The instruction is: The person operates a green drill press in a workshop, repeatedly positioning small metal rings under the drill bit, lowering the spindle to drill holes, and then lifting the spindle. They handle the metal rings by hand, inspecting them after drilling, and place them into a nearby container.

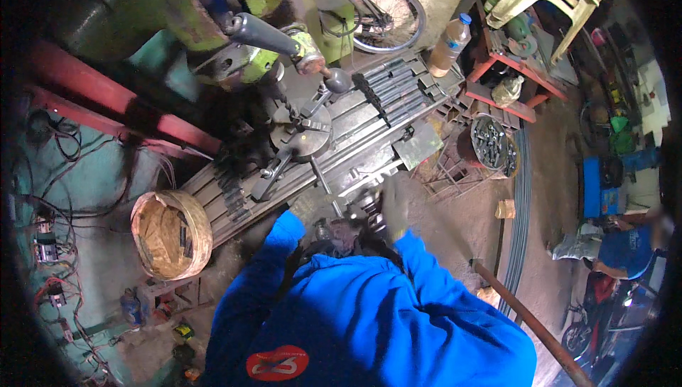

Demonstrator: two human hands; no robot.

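My left hand (310, 204), in a greyish glove, is at the front edge of a slotted machine table (355, 147), beside a slanting metal rod (326, 182). Its fingers blend into the dark metal, so whether it grips the rod is unclear. My right hand (395, 206), gloved too, is smeared by motion next to the shiny metal parts (368, 206) in front of the table. What it holds, if anything, does not show. A round chuck (304, 131) with jaws sits on the table, beneath a drill bit (281, 93) of the green machine.
Dark metal bars (398, 89) lie on the table near a plastic bottle (452, 45). A round tub (172, 234) stands at left, a bucket of metal pieces (490, 142) at right. A rusty pipe (526, 316) slants at lower right; another person (625, 252) is at far right.
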